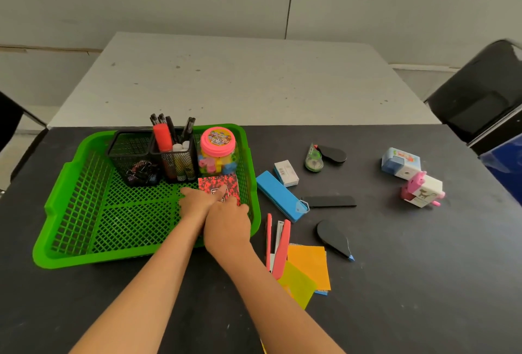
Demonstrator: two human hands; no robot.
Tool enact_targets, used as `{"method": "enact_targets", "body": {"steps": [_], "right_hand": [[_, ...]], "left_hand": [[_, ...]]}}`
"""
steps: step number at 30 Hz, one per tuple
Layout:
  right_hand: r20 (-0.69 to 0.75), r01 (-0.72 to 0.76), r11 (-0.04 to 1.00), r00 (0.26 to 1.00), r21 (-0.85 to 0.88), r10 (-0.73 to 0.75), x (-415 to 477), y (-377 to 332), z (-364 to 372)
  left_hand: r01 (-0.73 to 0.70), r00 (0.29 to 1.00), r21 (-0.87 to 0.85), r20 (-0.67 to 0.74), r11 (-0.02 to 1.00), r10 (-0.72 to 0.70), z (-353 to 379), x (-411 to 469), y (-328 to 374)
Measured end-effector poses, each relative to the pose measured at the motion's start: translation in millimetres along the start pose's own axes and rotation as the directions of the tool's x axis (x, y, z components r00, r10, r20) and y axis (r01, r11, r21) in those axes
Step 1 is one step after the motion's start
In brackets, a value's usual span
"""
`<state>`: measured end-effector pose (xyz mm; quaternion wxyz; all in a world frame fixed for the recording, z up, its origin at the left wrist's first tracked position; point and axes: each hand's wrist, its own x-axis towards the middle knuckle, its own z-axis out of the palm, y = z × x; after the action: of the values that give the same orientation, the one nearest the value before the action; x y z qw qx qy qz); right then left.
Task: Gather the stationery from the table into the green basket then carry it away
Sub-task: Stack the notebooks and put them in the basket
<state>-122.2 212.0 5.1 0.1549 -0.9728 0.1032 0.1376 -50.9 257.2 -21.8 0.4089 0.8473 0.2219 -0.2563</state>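
Note:
The green basket (56,206) sits on the left of the black table (395,269). Inside it stand two black mesh holders (132,153), one with markers, and a pink-lidded jar (217,150). A red spiral notebook (219,184) lies flat in the basket's right part. My left hand (197,202) and my right hand (228,225) are both on the notebook's near edge, the left thumb lying across its cover. Loose on the table to the right are a blue pencil case (278,195), a pink stapler (281,249) and coloured paper sheets (310,266).
Further right lie a white eraser box (286,172), a green correction tape (313,159), black flat pieces (329,201), and two small sharpeners (401,162) (422,191). A grey table (226,79) stands behind. Black chairs flank at right (485,93) and left (11,119).

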Motion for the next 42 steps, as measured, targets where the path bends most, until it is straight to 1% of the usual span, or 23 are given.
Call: {"method": "enact_targets", "body": {"steps": [1, 4, 5, 7, 9, 11, 13, 15, 17, 19, 22, 25, 27, 28, 29, 31, 32, 33, 34, 36, 38, 40, 42], "right_hand": [[0.002, 0.017, 1.000, 1.000, -0.011, -0.017, 0.6, 0.1, 0.1], [0.045, 0.068, 0.998, 0.997, 0.005, -0.068, -1.1, 4.7, -11.0], [0.063, 0.078, 0.995, 0.995, 0.061, -0.082, -2.5, 7.9, -18.4], [0.025, 0.048, 0.950, 0.998, 0.307, -0.058, -6.3, 16.6, -35.4], [-0.153, 0.013, 0.847, 0.985, 0.532, 0.082, -11.5, 30.7, -52.6], [-0.285, -0.051, 0.773, 0.912, 0.633, 0.294, -14.8, 53.1, -59.2], [-0.221, -0.221, 0.799, 0.889, 0.560, 0.401, -15.1, 77.9, -54.3], [-0.018, -0.382, 0.821, 0.903, 0.424, 0.430, -12.3, 91.9, -35.9], [0.113, -0.434, 0.822, 0.899, 0.370, 0.424, -11.6, 91.6, -15.8], [0.103, -0.410, 0.848, 0.911, 0.334, 0.400, -11.3, 89.8, -2.6], [0.055, -0.359, 0.874, 0.931, 0.328, 0.361, -12.7, 89.2, -14.7], [-0.081, -0.365, 0.850, 0.902, 0.380, 0.423, -16.7, 86.5, -53.8], [-0.222, -0.297, 0.883, 0.893, 0.362, 0.392, -19.4, 75.7, -83.3], [-0.271, -0.253, 0.897, 0.892, 0.362, 0.361, -18.3, 68.1, -95.7], [-0.301, -0.204, 0.906, 0.897, 0.372, 0.325, -15.6, 58.4, -105.9], [-0.290, -0.118, 0.903, 0.923, 0.413, 0.253, -6.0, 36.3, -116.8], [-0.265, -0.084, 0.892, 0.939, 0.444, 0.220, 0.4, 23.9, -118.3], [-0.247, -0.046, 0.880, 0.951, 0.473, 0.183, 6.1, 12.2, -118.4], [-0.227, -0.007, 0.864, 0.964, 0.504, 0.140, 12.0, 1.2, -117.0], [-0.171, 0.071, 0.818, 0.985, 0.571, 0.033, 18.5, -12.6, -109.3], [-0.073, 0.087, 0.819, 0.996, 0.567, -0.055, 19.6, -17.3, -92.0], [-0.032, 0.086, 0.923, 0.996, 0.375, -0.079, 21.7, -14.5, -63.8], [-0.017, 0.046, 0.986, 0.999, 0.159, -0.044, 21.6, -9.2, -35.0]], "left_hand": [[0.010, 1.000, -0.004, -0.020, 1.000, -0.010, 0.7, -1.1, 0.9], [0.046, 0.997, -0.046, 0.060, 0.998, -0.043, 7.8, 10.0, -5.5], [0.058, 0.994, -0.106, 0.095, 0.993, -0.048, 14.3, 33.1, -16.5], [0.074, 0.990, -0.152, 0.134, 0.986, -0.053, 26.3, 72.1, -36.1], [0.049, 0.990, -0.111, 0.139, 0.993, -0.033, 33.7, 95.7, -48.2], [0.055, 0.988, -0.091, 0.151, 0.994, -0.041, 27.0, 69.8, -35.4], [0.078, 0.989, -0.125, 0.134, 0.989, -0.061, 12.3, 24.1, -15.7], [0.053, 0.998, -0.166, 0.025, 0.985, -0.050, 4.7, -5.4, -3.8], [0.032, 0.993, -0.091, -0.108, 0.995, -0.041, 4.9, -18.5, 1.9], [-0.034, 0.975, -0.080, -0.220, 0.996, 0.015, 4.7, -27.3, 6.5], [-0.141, 0.947, -0.125, -0.305, 0.982, 0.097, -2.3, -33.2, 6.2], [-0.333, 0.892, -0.118, -0.361, 0.936, 0.272, -15.1, -45.0, 7.3], [-0.473, 0.864, -0.206, -0.296, 0.857, 0.406, -24.4, -51.4, 8.8], [-0.519, 0.855, -0.290, -0.200, 0.804, 0.479, -28.8, -58.1, 9.8], [-0.525, 0.834, -0.384, -0.053, 0.760, 0.549, -34.2, -66.3, 12.3], [-0.461, 0.723, -0.536, 0.235, 0.707, 0.649, -42.6, -76.9, 12.8], [-0.438, 0.669, -0.578, 0.302, 0.688, 0.679, -46.7, -78.4, 11.5], [-0.448, 0.650, -0.584, 0.307, 0.677, 0.695, -50.9, -80.2, 11.0], [-0.482, 0.677, -0.559, 0.251, 0.675, 0.692, -55.1, -78.4, 10.0], [-0.531, 0.789, -0.475, 0.027, 0.702, 0.614, -60.7, -68.5, 7.1], [-0.462, 0.876, -0.457, -0.106, 0.760, 0.470, -65.5, -51.7, -0.6], [-0.348, 0.937, -0.438, -0.169, 0.829, 0.304, -67.0, -35.4, -9.7], [-0.260, 0.960, -0.423, -0.208, 0.868, 0.186, -66.8, -23.1, -19.2]]}}
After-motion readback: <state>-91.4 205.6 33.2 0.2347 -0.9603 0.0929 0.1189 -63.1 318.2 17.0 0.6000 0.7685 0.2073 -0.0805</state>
